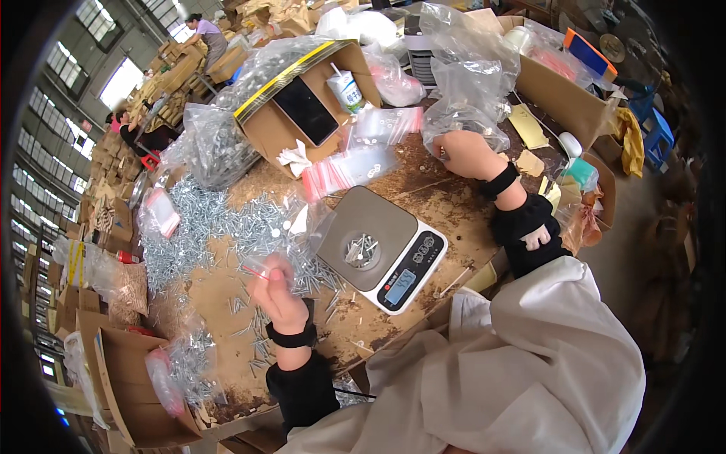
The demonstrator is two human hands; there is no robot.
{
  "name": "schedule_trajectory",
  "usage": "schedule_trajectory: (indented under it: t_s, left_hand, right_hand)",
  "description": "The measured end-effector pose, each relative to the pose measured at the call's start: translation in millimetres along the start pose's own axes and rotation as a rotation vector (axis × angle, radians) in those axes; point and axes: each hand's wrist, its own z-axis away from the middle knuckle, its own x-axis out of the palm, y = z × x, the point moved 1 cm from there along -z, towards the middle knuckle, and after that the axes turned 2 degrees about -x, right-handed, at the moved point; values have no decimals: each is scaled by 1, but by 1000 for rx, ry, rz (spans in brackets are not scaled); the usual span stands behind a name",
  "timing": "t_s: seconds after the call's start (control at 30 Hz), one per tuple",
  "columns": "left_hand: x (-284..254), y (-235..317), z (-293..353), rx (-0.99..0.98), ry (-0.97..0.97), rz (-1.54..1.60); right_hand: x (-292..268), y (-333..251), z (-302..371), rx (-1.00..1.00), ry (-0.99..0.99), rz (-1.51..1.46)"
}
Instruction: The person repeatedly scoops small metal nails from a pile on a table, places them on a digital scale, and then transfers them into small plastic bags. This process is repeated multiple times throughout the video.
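My left hand (281, 301) is closed on a small clear zip bag (261, 270) with a red strip, just above the near edge of a pile of silver screws (189, 234). Right of it stands a digital scale (374, 212) with a grey plate and a lit display. On the plate sits a small round clear dish (361, 261) with several screws in it. My right hand (470, 157) is beyond the scale, fingers curled in against a large clear plastic bag (469, 106). What those fingers pinch is too small to tell.
Flat zip bags with red strips (333, 172) lie behind the scale. An open carton (280, 144) holds a phone (306, 110) and a drink pouch (345, 89). Another carton (560, 87) stands far right, an open box (136, 386) near left. Other people (206, 38) sit in the background.
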Motion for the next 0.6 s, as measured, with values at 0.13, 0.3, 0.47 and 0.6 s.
schedule_trajectory:
  t_s: [0.13,0.3,0.47,0.6]
  left_hand:
    - [6,9,-5,3,43,24]
    - [2,3,-3,-128,58,-15]
    - [-1,-1,-3,-98,47,-58]
    - [2,0,-9,-14,-2,-61]
  right_hand:
    - [0,2,-5,28,100,-3]
    - [4,6,-9,21,236,-66]
    - [2,-2,-13,17,476,-137]
    - [-10,-6,-10,83,516,-125]
